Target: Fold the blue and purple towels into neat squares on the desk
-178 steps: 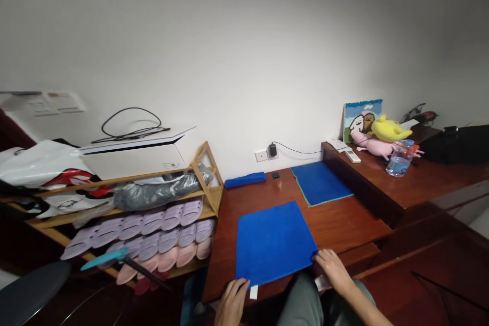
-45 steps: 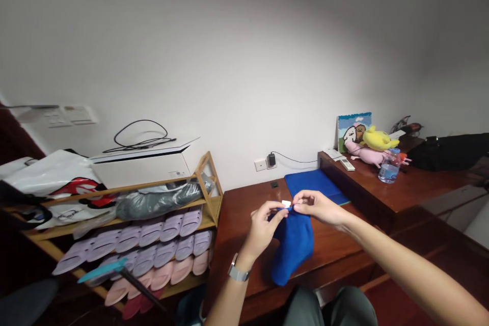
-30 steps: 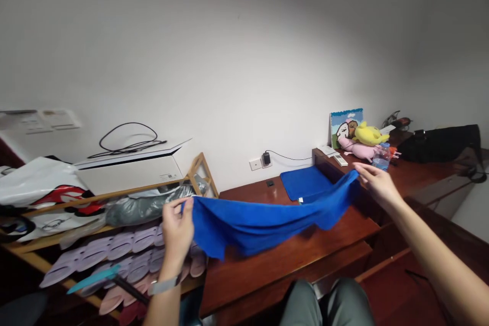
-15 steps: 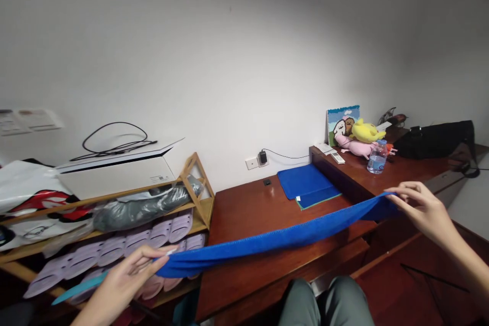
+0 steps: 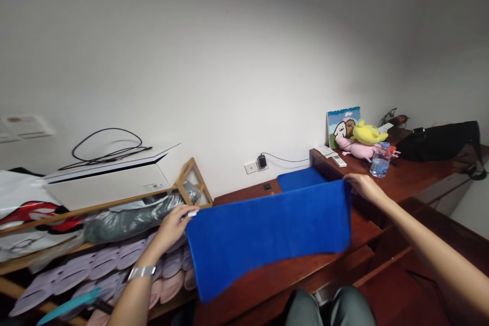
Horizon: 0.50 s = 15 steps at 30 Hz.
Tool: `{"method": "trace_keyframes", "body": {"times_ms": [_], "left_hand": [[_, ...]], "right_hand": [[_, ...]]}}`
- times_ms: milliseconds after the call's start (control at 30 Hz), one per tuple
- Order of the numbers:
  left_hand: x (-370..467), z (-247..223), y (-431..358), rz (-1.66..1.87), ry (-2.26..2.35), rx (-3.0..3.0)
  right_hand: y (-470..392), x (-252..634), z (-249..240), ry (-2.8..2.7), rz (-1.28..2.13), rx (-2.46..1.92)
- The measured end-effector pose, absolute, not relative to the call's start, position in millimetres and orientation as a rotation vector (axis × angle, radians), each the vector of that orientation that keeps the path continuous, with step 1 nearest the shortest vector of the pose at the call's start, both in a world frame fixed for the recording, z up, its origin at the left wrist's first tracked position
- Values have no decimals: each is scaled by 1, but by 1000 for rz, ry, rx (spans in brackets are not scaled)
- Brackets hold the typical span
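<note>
A blue towel [image 5: 271,234] hangs spread between my two hands, in front of the brown wooden desk [image 5: 252,293]. My left hand [image 5: 176,224] pinches its upper left corner, where a small white tag shows. At the upper right corner, my right hand [image 5: 362,186] grips the cloth between thumb and fingers. Behind the held towel, a second blue towel [image 5: 300,179] lies on the desk near the wall, its front part hidden.
Left stands a wooden rack [image 5: 194,178] with purple clogs [image 5: 103,265] and a white box [image 5: 110,186]. On the raised right surface are a water bottle [image 5: 380,160], plush toys [image 5: 369,133], a remote [image 5: 338,161] and a black bag [image 5: 445,140]. A charger [image 5: 262,161] sits in the wall socket.
Both hands have moved up and closer together. The towel, stretched into a narrow band before, now hangs open as a broad sheet and covers part of the towel on the desk.
</note>
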<state>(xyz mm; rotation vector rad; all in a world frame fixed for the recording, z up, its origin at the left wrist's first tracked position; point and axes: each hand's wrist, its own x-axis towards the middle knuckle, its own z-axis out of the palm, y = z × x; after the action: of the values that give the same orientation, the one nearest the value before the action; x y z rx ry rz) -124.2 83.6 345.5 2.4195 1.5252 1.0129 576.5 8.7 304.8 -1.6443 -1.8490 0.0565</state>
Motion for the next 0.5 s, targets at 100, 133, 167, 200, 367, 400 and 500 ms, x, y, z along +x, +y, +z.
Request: {"method": "trace_keyframes", "body": {"times_ms": [100, 133, 167, 200, 367, 400, 500], "left_hand": [[-130, 359, 87, 1290, 1641, 2492], [-132, 358, 82, 1377, 1680, 2502], [-134, 354, 75, 1447, 1719, 2507], [-136, 345, 67, 1501, 1755, 2510], [-142, 245, 28, 1422, 1828, 2587], [-141, 217, 21, 1355, 1825, 2616], [-134, 133, 0, 1146, 1855, 2636]], "right_hand": [[18, 575, 317, -1849, -191, -1632], [17, 574, 316, -1839, -247, -1634], [15, 573, 312, -1825, -284, -1635], [12, 572, 305, -1806, -304, -1633], [-4, 560, 227, -1689, -128, -1595], [-6, 557, 205, -1659, -51, -1595], [-13, 545, 134, -1577, 179, -1635]]}}
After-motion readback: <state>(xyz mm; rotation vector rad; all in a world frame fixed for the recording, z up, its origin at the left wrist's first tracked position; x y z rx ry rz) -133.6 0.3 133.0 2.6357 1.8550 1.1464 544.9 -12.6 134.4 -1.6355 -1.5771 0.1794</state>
